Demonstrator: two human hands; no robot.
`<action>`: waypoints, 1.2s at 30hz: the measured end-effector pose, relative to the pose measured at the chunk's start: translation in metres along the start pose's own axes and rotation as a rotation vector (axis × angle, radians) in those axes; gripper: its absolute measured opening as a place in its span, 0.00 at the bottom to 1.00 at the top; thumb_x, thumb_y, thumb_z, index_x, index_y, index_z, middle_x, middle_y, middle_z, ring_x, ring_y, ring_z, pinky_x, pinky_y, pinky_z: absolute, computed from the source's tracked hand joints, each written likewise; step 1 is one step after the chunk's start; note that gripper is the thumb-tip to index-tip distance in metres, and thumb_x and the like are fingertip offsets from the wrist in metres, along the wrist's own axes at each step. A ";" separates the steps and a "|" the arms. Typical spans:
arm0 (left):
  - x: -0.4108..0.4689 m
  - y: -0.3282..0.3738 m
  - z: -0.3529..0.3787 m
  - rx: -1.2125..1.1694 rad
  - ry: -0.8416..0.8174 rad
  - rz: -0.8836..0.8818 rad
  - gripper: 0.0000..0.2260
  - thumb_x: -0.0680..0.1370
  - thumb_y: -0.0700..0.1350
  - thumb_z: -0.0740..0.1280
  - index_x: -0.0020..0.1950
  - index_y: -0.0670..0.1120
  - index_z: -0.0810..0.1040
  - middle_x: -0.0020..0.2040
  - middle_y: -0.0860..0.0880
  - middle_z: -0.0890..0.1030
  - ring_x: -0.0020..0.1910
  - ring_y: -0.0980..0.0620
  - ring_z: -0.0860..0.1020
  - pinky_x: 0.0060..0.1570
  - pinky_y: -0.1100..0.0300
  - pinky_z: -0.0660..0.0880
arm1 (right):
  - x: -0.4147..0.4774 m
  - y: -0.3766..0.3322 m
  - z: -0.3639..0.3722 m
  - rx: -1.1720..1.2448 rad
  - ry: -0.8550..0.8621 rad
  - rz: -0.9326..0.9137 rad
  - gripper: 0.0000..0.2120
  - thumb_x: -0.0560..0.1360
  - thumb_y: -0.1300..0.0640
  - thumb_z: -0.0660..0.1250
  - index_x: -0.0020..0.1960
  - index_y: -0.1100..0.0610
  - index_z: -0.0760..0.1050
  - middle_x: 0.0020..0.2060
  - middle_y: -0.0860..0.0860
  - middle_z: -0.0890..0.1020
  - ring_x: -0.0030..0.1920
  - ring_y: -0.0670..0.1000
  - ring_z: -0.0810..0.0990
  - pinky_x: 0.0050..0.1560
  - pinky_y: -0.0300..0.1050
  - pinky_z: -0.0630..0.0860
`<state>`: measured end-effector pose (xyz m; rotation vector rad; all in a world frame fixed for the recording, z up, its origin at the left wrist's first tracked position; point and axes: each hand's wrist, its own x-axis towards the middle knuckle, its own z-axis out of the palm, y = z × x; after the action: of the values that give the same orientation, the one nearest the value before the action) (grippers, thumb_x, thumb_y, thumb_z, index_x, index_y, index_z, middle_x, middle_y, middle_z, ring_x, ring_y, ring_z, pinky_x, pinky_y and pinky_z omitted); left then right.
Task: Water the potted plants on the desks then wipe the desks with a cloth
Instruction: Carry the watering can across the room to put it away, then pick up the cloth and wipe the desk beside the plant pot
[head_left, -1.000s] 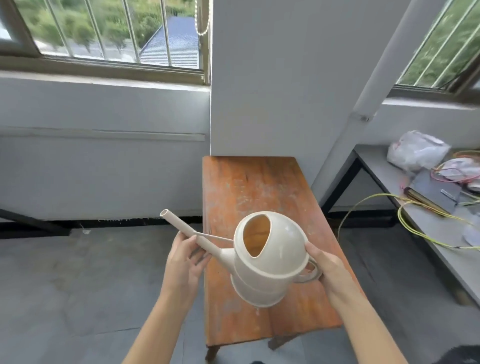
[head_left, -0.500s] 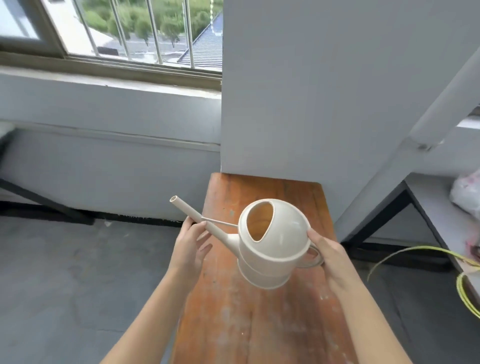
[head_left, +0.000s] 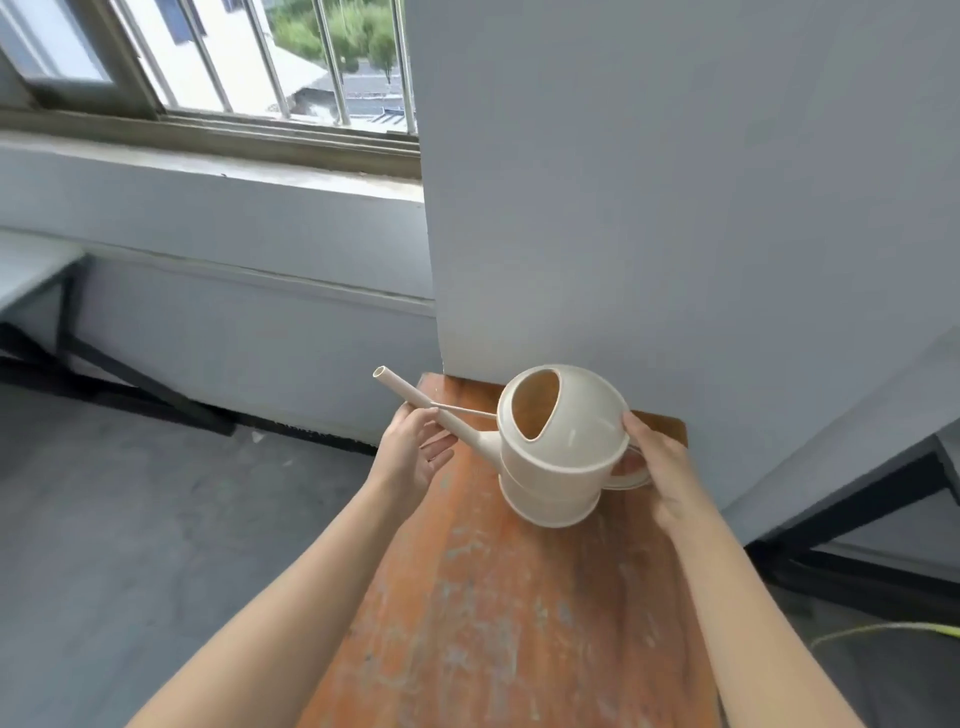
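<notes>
A cream plastic watering can (head_left: 563, 457) hangs in the air over a worn orange-brown wooden table (head_left: 519, 613). Its long spout points up and to the left. My right hand (head_left: 655, 465) grips the can's handle at the right side. My left hand (head_left: 413, 454) is under the spout, fingers loosely curled around it. The can's top opening faces me and no water shows inside. No potted plant and no cloth are in view.
The wooden table butts against a white pillar (head_left: 649, 208). A barred window (head_left: 249, 67) sits above a white ledge at the left. A grey desk corner (head_left: 31, 270) shows at far left, a black-framed desk (head_left: 883, 488) at right, with a yellow-green cable (head_left: 893, 631) on the grey floor.
The view has swung left and closer to the wall; the cluttered right desk has left the frame. Both hands keep the same hold on the watering can.
</notes>
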<state>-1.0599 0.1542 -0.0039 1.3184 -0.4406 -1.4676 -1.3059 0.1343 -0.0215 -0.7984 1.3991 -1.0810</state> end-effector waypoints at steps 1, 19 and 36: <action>0.007 0.000 0.004 -0.007 0.004 -0.001 0.07 0.79 0.42 0.57 0.55 0.49 0.70 0.52 0.45 0.75 0.52 0.41 0.76 0.50 0.55 0.71 | 0.008 -0.001 -0.001 -0.005 -0.002 -0.002 0.13 0.70 0.47 0.68 0.43 0.57 0.78 0.43 0.51 0.84 0.60 0.56 0.76 0.69 0.59 0.63; 0.039 0.000 0.015 0.143 0.005 -0.007 0.18 0.80 0.42 0.56 0.70 0.48 0.65 0.57 0.43 0.74 0.55 0.43 0.75 0.57 0.50 0.70 | 0.022 0.004 0.007 -0.025 0.182 -0.066 0.10 0.74 0.50 0.66 0.46 0.57 0.73 0.50 0.52 0.76 0.54 0.51 0.73 0.54 0.44 0.66; -0.147 0.018 -0.242 0.394 0.218 0.183 0.10 0.80 0.41 0.56 0.49 0.48 0.76 0.44 0.49 0.81 0.43 0.50 0.79 0.47 0.58 0.72 | -0.187 0.065 0.174 -0.499 -0.041 -0.272 0.17 0.74 0.61 0.65 0.62 0.61 0.69 0.46 0.53 0.75 0.48 0.53 0.76 0.53 0.48 0.73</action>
<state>-0.8653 0.3608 0.0036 1.6803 -0.7111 -1.1042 -1.1026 0.3014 -0.0036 -1.3954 1.5790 -0.9159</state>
